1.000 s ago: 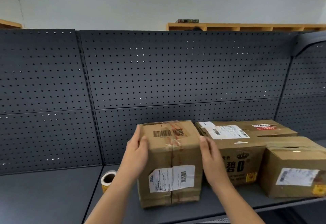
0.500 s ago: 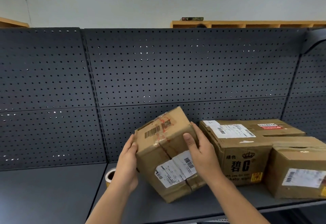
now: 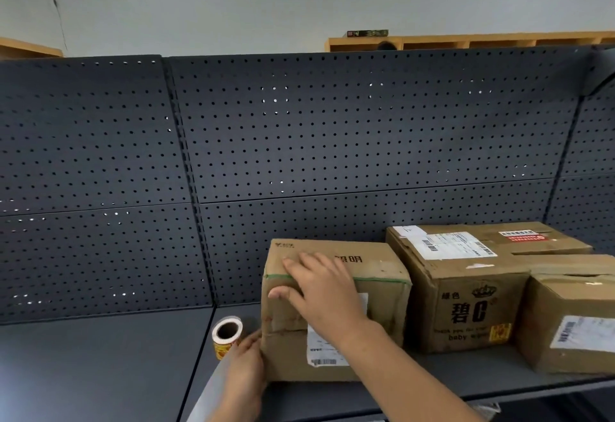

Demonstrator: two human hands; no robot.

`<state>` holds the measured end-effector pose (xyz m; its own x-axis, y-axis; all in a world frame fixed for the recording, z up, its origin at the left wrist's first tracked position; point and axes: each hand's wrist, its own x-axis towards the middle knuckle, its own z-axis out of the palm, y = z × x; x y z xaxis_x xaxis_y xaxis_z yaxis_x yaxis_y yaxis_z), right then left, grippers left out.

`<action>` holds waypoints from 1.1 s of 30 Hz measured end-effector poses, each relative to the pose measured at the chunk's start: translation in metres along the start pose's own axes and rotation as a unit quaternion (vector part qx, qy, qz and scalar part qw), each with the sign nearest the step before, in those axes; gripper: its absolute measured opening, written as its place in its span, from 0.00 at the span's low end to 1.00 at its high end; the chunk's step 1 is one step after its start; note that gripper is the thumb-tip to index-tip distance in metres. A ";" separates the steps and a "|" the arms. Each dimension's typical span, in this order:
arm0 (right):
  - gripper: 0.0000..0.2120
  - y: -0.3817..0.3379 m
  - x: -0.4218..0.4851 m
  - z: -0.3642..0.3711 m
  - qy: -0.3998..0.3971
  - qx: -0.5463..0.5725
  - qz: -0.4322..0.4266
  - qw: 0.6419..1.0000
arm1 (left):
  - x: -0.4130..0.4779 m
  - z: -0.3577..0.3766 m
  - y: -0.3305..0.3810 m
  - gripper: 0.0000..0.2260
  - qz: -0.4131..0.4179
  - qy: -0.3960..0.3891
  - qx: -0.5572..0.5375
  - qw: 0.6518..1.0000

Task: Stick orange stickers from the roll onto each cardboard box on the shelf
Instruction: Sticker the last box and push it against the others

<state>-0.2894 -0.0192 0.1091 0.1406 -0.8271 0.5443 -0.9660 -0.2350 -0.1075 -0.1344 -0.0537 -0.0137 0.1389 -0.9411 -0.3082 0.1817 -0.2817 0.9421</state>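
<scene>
Box (image 3: 382, 305), tilted before, now flat on the shelf (image 3: 100, 371); right hand (image 3: 326, 292) spread across it, left hand (image 3: 244, 368) beside the roll (image 3: 227, 335), grip too blurred to tell.

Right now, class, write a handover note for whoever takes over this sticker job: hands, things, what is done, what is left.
Left hand: touches the left box at its left side.
Right hand: flat on its front top edge.
Sticker roll: stands on the shelf, left of that box, unheld.
Middle box bears an orange sticker.
To do: sticker the left box; check the right box.
</scene>
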 end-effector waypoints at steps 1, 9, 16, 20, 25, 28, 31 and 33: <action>0.35 -0.001 0.000 0.006 -0.002 -0.013 -0.004 1.000 | 0.013 0.000 -0.012 0.14 0.013 0.009 0.034 0.999; 0.29 0.005 -0.010 0.029 0.067 -0.071 -0.042 0.994 | -0.025 -0.009 0.004 0.15 0.131 -0.002 0.124 0.984; 0.27 0.000 -0.025 0.033 0.116 -0.079 -0.095 0.986 | -0.010 -0.050 0.008 0.13 0.294 0.062 0.341 0.891; 0.33 0.001 -0.028 0.029 0.079 -0.096 -0.125 0.984 | -0.002 -0.070 0.004 0.11 0.252 0.106 0.426 0.862; 0.38 0.008 -0.027 0.031 0.080 -0.104 -0.119 0.984 | -0.002 -0.080 -0.008 0.16 0.205 0.074 0.414 0.884; 0.37 0.005 -0.023 0.033 0.074 -0.103 -0.105 0.986 | -0.006 -0.079 -0.011 0.20 0.200 0.059 0.411 0.888; 0.29 -0.006 -0.022 0.027 0.087 -0.071 -0.112 0.987 | -0.007 -0.082 -0.009 0.25 0.185 0.037 0.434 0.881; 0.25 -0.015 -0.023 0.025 0.108 -0.024 -0.135 0.985 | -0.005 -0.085 -0.007 0.27 0.176 0.025 0.442 0.879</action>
<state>-0.2729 -0.0092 0.0770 0.3503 -0.6090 0.7116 -0.9095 -0.4027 0.1030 -0.0539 -0.0312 -0.0298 0.0814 -0.9959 0.0383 -0.7055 -0.0304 0.7080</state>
